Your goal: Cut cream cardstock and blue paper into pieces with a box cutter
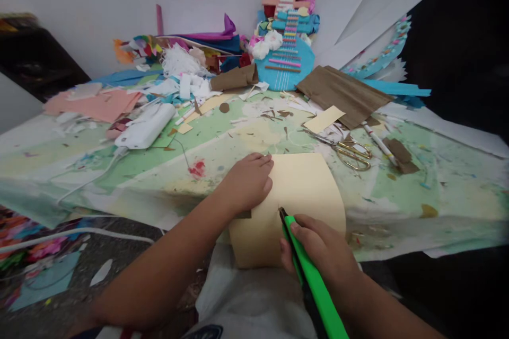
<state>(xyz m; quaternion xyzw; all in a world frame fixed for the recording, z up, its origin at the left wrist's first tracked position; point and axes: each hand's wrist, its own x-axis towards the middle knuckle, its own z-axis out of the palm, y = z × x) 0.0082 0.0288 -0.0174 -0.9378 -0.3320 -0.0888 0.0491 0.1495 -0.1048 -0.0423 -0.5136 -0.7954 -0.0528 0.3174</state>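
Note:
A cream sheet of card (302, 180) lies over the table's front edge and bends down toward the lap. My left hand (250, 181) presses on its upper left part, fingers together and palm down; a small dark brown strip shows just below this hand. My right hand (318, 246) is wrapped round a green and black cutter-like tool (314, 280). The dark tip of the tool touches or hovers at the middle of the card, which I cannot tell apart.
Gold-handled scissors (350, 154) lie beyond the card at right, near brown paper (344, 92). A white power bank (147, 126) with a cable sits at left. A blue paper guitar (284, 66) and colourful scraps stand behind.

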